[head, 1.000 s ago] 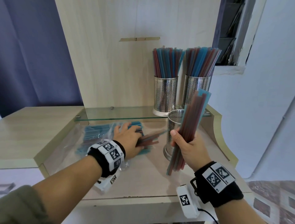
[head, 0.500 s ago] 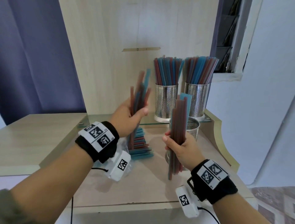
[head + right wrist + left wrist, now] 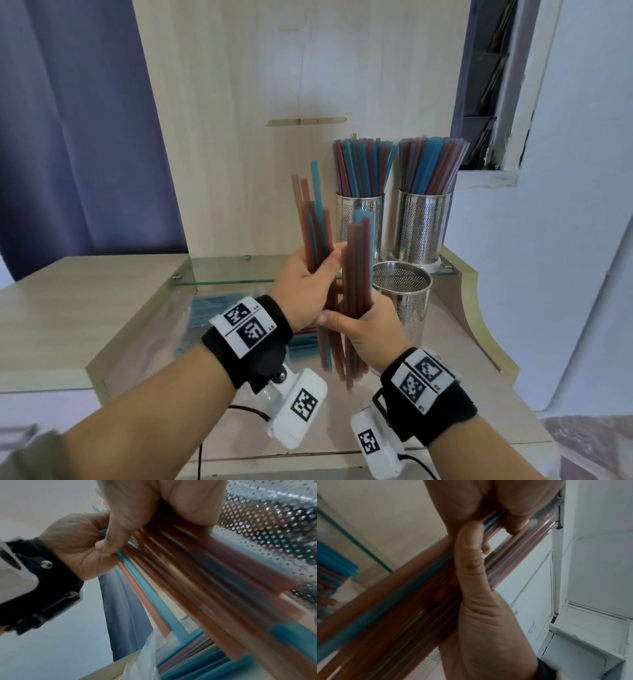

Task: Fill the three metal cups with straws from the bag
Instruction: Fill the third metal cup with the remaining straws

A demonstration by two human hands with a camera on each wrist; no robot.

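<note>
My left hand (image 3: 305, 284) grips a small upright bunch of red and blue straws (image 3: 313, 219), thumb across them in the left wrist view (image 3: 471, 566). Right beside it my right hand (image 3: 363, 325) holds a thicker, mostly red bundle (image 3: 358, 260) upright; the two bundles touch. An empty perforated metal cup (image 3: 404, 294) stands just right of my hands on the lower surface. Two more metal cups (image 3: 359, 219) (image 3: 423, 222), both full of straws, stand on the glass shelf behind. The clear bag of straws (image 3: 209, 308) lies on the lower surface, partly hidden by my left wrist.
A glass shelf (image 3: 233, 270) spans the back of the wooden nook. A tall wooden panel (image 3: 291, 85) rises behind it. A curved wooden side wall (image 3: 469, 301) borders the right. A purple curtain (image 3: 68, 120) hangs at left, and a white wall at right.
My left hand lifted a bunch of straws out of the bag and brought it rightward against the right hand's bundle. The right hand turned its bundle upright and moved slightly left.
</note>
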